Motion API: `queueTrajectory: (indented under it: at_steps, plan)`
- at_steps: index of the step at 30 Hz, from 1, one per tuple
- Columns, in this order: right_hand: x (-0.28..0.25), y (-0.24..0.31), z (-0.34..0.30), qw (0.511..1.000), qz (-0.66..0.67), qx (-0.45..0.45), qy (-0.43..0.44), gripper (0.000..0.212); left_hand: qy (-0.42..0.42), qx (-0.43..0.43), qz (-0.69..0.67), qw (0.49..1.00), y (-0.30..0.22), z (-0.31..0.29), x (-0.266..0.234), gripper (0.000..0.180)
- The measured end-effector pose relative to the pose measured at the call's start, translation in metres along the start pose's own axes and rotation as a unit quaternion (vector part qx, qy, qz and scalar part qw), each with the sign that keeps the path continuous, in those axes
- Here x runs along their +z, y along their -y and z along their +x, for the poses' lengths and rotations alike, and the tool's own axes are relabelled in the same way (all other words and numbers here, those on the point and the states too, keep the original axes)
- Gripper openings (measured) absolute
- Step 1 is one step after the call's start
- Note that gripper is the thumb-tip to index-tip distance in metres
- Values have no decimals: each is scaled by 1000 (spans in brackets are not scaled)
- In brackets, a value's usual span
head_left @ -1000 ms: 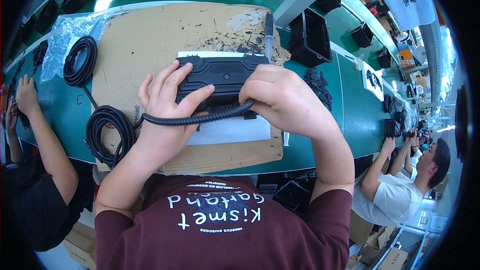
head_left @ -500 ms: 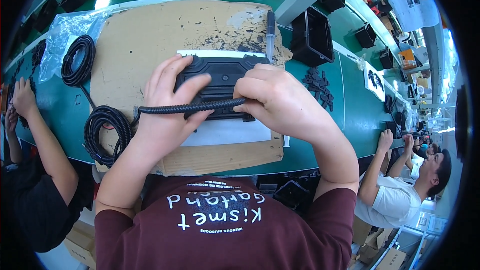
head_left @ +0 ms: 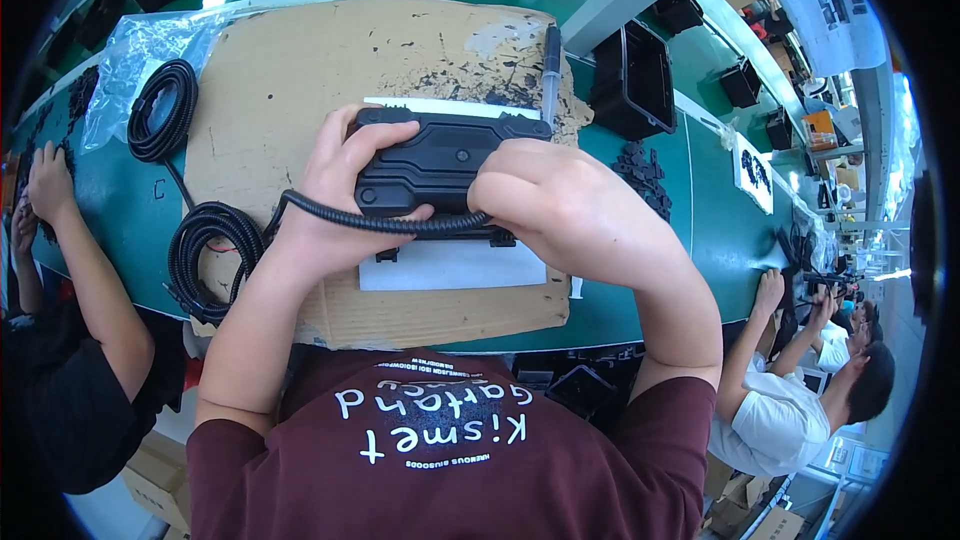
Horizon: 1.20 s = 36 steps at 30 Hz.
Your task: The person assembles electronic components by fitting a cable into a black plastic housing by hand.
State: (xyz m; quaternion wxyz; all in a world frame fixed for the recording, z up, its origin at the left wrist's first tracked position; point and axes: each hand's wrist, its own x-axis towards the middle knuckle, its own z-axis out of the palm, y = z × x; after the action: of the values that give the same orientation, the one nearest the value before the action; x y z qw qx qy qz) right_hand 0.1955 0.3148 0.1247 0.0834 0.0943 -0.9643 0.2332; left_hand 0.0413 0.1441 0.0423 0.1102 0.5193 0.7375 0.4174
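A black plastic case (head_left: pixel 430 165) with ridged panels and a round boss lies over a white sheet (head_left: pixel 455 273) in front of me. My left hand (head_left: pixel 335 185) is closed round its left end, fingers at the far left corner and thumb tip at the near edge. With bent fingers, my right hand (head_left: pixel 545 190) pinches a black corrugated tube (head_left: pixel 350 221) by the case's near right side. The tube bows across my left hand toward a coil (head_left: pixel 215 250) at the left. The pinched end is hidden by my right fingers.
Cardboard (head_left: pixel 290 70) covers the green table under the work. A second coil (head_left: pixel 163 110), a clear plastic bag (head_left: pixel 120 70), a marker pen (head_left: pixel 551 70), small black parts (head_left: pixel 643 175) and an open black box (head_left: pixel 632 80) surround it. Co-workers sit on both sides.
My left fingers have closed from a spread pose onto the case's left end. The case has tilted slightly, and the tube now sags in a deeper curve.
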Motion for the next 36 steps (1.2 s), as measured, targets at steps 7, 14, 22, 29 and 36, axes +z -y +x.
queueTrajectory:
  at_steps: [7,14,22,29,36]
  plan:
    - [-6,-6,4,997,-32,-27,64,17,-1,5,-1,1000,-3,1,-2,69]
    - [0,1,7,997,-52,-51,9,17,-3,10,-3,1000,2,0,-1,67]
    - [5,11,-3,995,-97,-37,0,17,-10,5,-3,1000,2,-3,3,65]
    - [1,19,1,992,-101,-78,21,15,-17,21,-27,999,4,-1,-1,65]
    - [3,7,7,995,-85,-52,21,17,6,-14,-35,999,-1,1,-1,64]
